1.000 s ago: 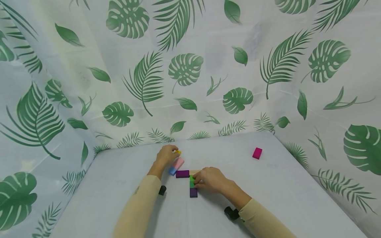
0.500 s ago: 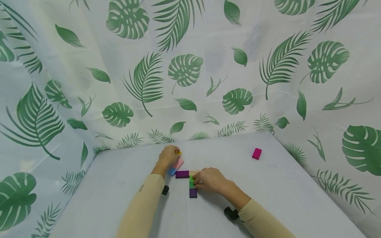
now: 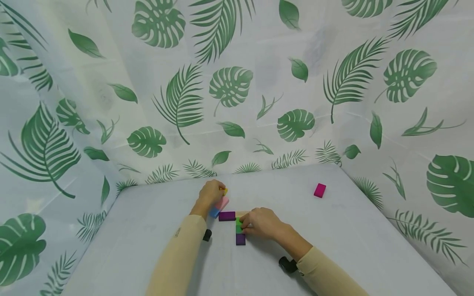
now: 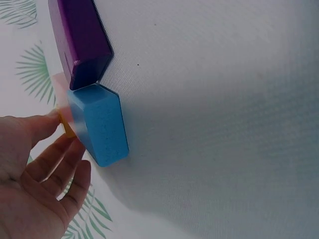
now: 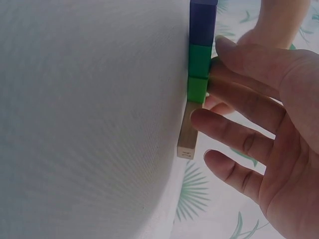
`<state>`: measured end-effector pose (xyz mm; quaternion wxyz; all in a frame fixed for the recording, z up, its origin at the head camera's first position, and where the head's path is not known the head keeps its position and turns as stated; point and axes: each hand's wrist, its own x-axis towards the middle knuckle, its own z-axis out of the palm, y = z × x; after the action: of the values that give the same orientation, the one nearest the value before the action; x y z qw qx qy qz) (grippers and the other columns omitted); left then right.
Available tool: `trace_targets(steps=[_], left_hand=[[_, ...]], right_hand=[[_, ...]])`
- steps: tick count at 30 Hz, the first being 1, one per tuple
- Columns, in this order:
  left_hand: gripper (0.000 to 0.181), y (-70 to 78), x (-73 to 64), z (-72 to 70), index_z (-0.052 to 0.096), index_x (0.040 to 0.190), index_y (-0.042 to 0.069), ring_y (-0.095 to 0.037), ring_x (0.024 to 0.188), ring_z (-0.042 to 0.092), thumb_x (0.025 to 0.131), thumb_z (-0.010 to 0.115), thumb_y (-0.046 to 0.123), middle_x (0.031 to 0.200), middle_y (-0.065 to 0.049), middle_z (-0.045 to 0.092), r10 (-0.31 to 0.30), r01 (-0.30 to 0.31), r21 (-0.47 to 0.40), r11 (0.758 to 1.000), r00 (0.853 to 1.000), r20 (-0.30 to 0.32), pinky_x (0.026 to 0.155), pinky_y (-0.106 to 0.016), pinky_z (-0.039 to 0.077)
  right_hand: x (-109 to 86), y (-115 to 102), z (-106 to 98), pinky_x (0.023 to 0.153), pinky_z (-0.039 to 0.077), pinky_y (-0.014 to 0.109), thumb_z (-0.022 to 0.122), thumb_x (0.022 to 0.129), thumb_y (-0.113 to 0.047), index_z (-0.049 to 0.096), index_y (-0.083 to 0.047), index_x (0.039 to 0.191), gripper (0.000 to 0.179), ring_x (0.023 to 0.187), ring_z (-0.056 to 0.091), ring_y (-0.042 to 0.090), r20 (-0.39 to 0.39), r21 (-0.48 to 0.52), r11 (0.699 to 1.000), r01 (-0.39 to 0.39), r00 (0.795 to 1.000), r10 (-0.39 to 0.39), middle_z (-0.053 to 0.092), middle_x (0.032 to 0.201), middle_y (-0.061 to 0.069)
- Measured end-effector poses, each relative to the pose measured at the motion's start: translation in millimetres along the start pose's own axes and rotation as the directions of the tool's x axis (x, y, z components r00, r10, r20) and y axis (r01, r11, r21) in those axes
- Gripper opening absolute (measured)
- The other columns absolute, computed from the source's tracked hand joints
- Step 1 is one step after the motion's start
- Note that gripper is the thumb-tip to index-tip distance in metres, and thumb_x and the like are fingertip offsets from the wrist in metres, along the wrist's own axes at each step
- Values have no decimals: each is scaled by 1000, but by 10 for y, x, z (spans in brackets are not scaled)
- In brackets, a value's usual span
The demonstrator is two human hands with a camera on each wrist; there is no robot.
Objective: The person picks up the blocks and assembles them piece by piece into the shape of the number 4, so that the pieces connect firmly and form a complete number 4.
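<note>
My left hand (image 3: 211,192) pinches a yellow block (image 4: 66,125) between thumb and fingers, at the far end of a pink block (image 3: 223,202). A blue block (image 4: 105,124) lies against the pink one's near end, its corner close to a purple block (image 3: 227,216). To the right, a natural-wood block (image 5: 188,130) meets a column of a light green block (image 5: 197,89), a darker green block (image 5: 200,60) and an indigo block (image 3: 240,239). My right hand (image 3: 262,223) has loosely extended fingers on or beside the green blocks; exact contact is partly hidden.
A magenta block (image 3: 320,190) lies apart at the back right of the white-covered table (image 3: 122,246). Leaf-printed cloth (image 3: 259,135) hangs behind and on both sides. A black wrist camera (image 3: 286,265) sits under the right wrist.
My left hand has shifted slightly right over the pink block, carrying the yellow block with it. The right hand and the other blocks stay where they were.
</note>
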<state>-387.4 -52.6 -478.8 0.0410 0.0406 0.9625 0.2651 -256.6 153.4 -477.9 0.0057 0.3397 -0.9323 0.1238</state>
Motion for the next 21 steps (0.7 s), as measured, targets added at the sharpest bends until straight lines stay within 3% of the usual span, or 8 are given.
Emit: trace_targets(steps=[14,21], left_hand=[[19,44,-18,27,80,115,13,-24,109,68,99,70,17,122,-7,76,34,-34,11,999,999,-16,93,-42,55],[19,36,3,31,81,114,14,-21,99,68,97,74,19,111,-4,77,71,-71,21,997,997,-11,86,-41,56]], right_hand=[[-3,7,-9,92,59,40,82,91,-33,85,-19,102,19,108,74,18,-2,-3,1000,3,1000,-3,78,120,-5],[-4,13,-7,92,59,40,82,90,-33,85,-19,102,19,108,74,18,-6,0,1000,9,1000,-9,78,120,-5]])
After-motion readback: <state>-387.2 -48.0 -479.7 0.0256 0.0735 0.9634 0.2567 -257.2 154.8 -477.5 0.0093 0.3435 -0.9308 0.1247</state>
